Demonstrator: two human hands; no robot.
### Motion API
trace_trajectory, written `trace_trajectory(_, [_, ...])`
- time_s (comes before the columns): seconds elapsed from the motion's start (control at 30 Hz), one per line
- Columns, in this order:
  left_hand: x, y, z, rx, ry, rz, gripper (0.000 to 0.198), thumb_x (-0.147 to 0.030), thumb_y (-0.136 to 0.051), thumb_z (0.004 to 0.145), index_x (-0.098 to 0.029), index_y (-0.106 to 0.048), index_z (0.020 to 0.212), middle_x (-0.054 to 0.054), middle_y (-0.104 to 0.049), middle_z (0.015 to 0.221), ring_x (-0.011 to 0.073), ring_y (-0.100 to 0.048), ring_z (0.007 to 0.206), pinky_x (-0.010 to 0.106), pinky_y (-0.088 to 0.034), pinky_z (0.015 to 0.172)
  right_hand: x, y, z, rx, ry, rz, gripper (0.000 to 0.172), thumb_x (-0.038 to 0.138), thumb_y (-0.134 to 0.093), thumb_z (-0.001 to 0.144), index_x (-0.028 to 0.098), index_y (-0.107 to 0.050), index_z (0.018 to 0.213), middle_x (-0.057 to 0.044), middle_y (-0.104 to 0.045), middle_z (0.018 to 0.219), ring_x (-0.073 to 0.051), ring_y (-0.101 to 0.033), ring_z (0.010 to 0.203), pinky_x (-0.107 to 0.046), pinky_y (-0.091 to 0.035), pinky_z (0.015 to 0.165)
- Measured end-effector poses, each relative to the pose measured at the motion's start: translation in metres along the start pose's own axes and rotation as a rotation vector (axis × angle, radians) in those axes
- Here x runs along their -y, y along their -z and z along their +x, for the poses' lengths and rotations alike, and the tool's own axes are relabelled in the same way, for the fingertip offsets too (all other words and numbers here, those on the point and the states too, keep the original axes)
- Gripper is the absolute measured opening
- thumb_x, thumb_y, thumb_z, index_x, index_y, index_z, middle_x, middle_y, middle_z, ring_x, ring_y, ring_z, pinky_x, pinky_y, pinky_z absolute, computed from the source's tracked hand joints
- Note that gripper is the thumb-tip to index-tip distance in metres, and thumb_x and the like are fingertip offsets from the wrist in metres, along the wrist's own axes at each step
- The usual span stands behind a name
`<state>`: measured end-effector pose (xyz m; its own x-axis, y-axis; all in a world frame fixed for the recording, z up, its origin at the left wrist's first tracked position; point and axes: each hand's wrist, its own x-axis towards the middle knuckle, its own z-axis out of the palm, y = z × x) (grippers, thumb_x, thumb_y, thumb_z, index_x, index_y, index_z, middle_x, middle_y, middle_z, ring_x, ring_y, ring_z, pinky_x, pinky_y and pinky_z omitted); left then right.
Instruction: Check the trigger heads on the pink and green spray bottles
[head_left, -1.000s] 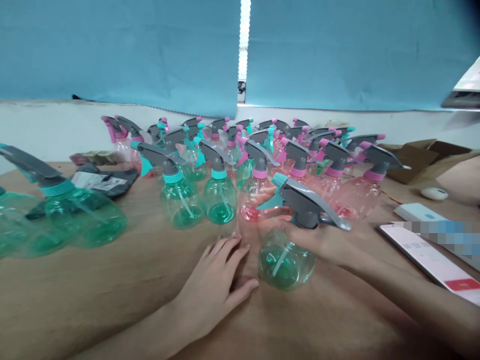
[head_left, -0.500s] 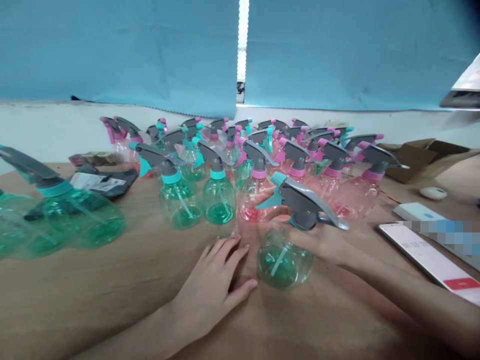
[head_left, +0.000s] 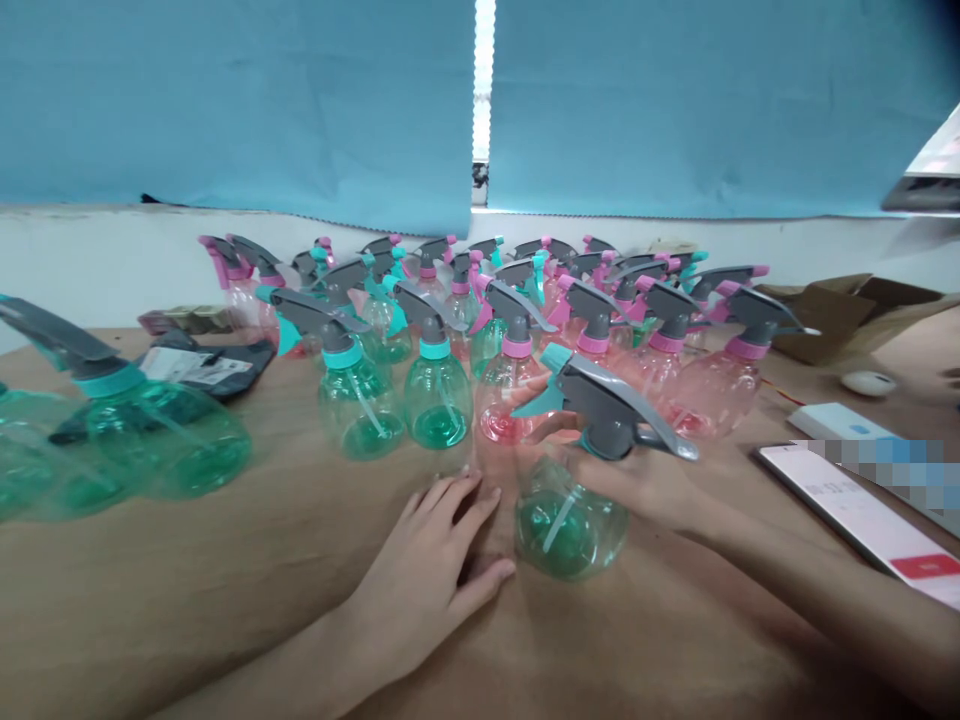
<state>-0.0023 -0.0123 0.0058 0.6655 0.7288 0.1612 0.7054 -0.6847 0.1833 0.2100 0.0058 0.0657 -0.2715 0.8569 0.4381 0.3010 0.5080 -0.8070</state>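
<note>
My left hand [head_left: 442, 545] lies on the wooden table [head_left: 300, 560] with its fingers spread, and nothing is in it. To its right stands a green spray bottle [head_left: 571, 520] with a grey and teal trigger head, tilted a little. My right hand [head_left: 600, 465] is behind this bottle at its neck, thumb and fingers round it; the bottle's head hides part of the hand. Just beyond are a green bottle with a teal collar [head_left: 439, 395] and a pink bottle with a pink collar [head_left: 510, 400].
Rows of pink and green spray bottles stand towards the wall. More green bottles [head_left: 169, 440] are at the left, near a dark packet [head_left: 210, 362]. On the right are a phone [head_left: 855, 510], a white box [head_left: 840, 422], a white mouse [head_left: 868, 383] and an open cardboard box [head_left: 840, 320].
</note>
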Motion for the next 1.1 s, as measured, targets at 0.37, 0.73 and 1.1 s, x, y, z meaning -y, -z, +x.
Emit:
trace_trajectory(0.37, [-0.0002,0.0006,-0.0009,0.006,0.003,-0.005,0.050,-0.044,-0.055,0.089,-0.017,-0.048,0.132,0.013,-0.047,0.136,0.0322,-0.041,0.124,0.051,-0.038,0.097,0.0042,-0.0012,0.0002,-0.002,-0.016,0.026,0.036,0.020,-0.053,0.071,0.027,-0.060,0.106,-0.002,-0.067,0.095,-0.019,-0.066,0.078,-0.034,-0.055,0.069])
trace_trajectory(0.73, [0.0009,-0.0011,-0.0002,0.002,0.005,0.000,0.051,-0.045,-0.054,0.089,-0.017,-0.048,0.131,0.013,-0.047,0.136,0.0321,-0.040,0.124,0.050,-0.037,0.097,0.0016,-0.0003,-0.0017,-0.010,-0.010,0.004,0.010,0.020,-0.053,0.073,0.024,-0.062,0.072,-0.001,-0.067,0.095,-0.019,-0.065,0.083,-0.036,-0.055,0.075])
trace_trajectory(1.1, [0.0007,-0.0011,-0.0006,-0.001,0.005,-0.005,0.050,-0.045,-0.053,0.090,-0.018,-0.048,0.132,0.013,-0.047,0.136,0.0318,-0.040,0.125,0.050,-0.038,0.098,0.0044,-0.0003,-0.0005,0.023,-0.035,0.037,0.034,0.016,-0.053,0.072,0.029,-0.062,0.102,-0.001,-0.068,0.089,-0.020,-0.066,0.080,-0.039,-0.055,0.075])
